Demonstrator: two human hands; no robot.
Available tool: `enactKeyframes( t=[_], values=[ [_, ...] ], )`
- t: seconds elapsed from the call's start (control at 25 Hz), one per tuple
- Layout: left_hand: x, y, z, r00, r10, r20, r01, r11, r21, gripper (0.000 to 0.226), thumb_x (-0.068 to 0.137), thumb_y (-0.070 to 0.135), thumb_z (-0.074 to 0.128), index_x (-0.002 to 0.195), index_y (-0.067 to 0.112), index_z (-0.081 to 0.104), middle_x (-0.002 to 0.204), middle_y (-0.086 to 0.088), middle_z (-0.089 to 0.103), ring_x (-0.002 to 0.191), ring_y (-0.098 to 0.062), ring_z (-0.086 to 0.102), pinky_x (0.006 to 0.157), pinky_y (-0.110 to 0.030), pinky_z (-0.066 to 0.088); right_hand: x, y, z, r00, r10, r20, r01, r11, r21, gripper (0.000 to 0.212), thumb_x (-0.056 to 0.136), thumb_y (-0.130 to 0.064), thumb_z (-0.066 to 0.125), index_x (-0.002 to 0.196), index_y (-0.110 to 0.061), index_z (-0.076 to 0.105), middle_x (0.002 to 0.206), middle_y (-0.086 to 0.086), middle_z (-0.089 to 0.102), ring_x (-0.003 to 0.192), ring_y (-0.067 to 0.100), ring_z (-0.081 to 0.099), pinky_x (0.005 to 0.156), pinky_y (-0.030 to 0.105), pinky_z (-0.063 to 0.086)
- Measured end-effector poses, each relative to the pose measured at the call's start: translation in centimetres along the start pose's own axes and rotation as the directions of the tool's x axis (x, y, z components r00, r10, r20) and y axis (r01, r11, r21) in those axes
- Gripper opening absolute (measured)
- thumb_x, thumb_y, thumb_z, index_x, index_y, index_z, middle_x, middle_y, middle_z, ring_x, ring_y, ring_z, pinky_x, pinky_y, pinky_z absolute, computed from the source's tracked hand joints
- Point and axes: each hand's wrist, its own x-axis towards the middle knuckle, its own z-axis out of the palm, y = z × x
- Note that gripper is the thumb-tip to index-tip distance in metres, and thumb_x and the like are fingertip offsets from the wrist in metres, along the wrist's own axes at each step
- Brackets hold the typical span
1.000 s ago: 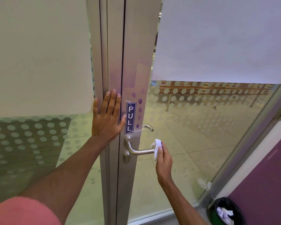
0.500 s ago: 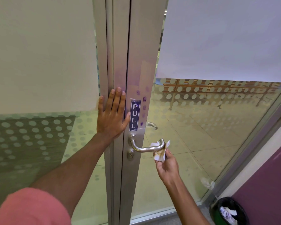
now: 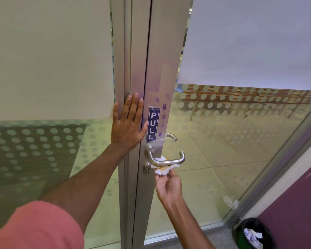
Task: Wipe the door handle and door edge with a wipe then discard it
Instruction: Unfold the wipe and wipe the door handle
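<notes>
Right hand [image 3: 168, 185] pinching stained white wipe [image 3: 164, 168] against underside of door handle [image 3: 169, 159], centre frame; left hand [image 3: 127, 126] flat, fingers spread, holding nothing, on door edge [image 3: 138, 69]; bin [image 3: 253, 234] lower right.

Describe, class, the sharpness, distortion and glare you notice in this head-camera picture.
Head view: wide-angle lens bows the door frame outward; the pink sleeve is soft at the lower edge; the PULL sign and door handle are sharp; the glass carries pale greenish reflections.
</notes>
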Motion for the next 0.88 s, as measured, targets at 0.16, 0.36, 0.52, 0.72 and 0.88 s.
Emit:
enactKeyframes(
  t=[0.16,0.36,0.52,0.72,0.88],
  values=[
    [0.0,0.1,-0.2,1.0,0.002,0.003,-0.002,1.0,0.011,0.083,0.097,0.05,0.04,0.154,0.009,-0.004,0.164,-0.008,-0.01,0.151,-0.019,-0.017,0.122,-0.046,-0.008,-0.1,2.4,1.6,0.999,-0.016,-0.047,0.019,0.998,0.068,0.03,0.098,0.0,0.029,0.101,0.005,0.059,0.098,0.022,0.064,0.091,0.035,0.06,0.091,0.043,0.051],
    [-0.1,0.0,0.0,1.0,0.001,0.014,-0.001,1.0,0.016,0.084,0.097,0.052,0.036,0.154,0.011,-0.01,0.162,-0.005,-0.024,0.15,-0.019,-0.018,0.122,-0.045,-0.01,-0.3,2.2,1.1,0.997,0.022,-0.072,-0.012,0.991,0.131,0.029,0.099,-0.002,0.03,0.104,0.008,0.056,0.104,0.029,0.066,0.11,0.044,0.058,0.101,0.05,0.044],
    [-0.1,0.1,0.1,1.0,-0.002,0.008,0.002,1.0,0.0,0.084,0.097,0.05,0.039,0.155,0.01,-0.008,0.164,-0.01,-0.008,0.151,-0.02,-0.016,0.122,-0.046,-0.007,-0.1,2.6,1.8,0.995,0.035,-0.09,-0.018,0.984,0.18,0.029,0.099,-0.002,0.03,0.115,0.009,0.052,0.124,0.034,0.056,0.124,0.046,0.052,0.107,0.051,0.042],
    [0.0,0.0,0.1,1.0,0.0,0.008,0.0,1.0,-0.006,0.085,0.096,0.05,0.039,0.155,0.011,-0.007,0.165,-0.01,-0.007,0.151,-0.02,-0.015,0.122,-0.046,-0.007,-0.1,2.3,1.1,0.994,0.056,-0.091,-0.039,0.984,0.175,0.03,0.099,-0.003,0.032,0.118,0.009,0.052,0.125,0.033,0.057,0.124,0.047,0.052,0.111,0.049,0.038],
    [-0.1,0.0,0.1,1.0,0.008,0.012,-0.008,1.0,0.004,0.085,0.097,0.051,0.038,0.154,0.011,-0.009,0.162,-0.006,-0.021,0.151,-0.02,-0.016,0.122,-0.047,-0.008,0.0,2.4,1.3,0.995,0.041,-0.089,-0.027,0.988,0.149,0.03,0.1,-0.008,0.033,0.105,0.008,0.058,0.101,0.029,0.067,0.108,0.044,0.06,0.107,0.048,0.042]
  ],
)
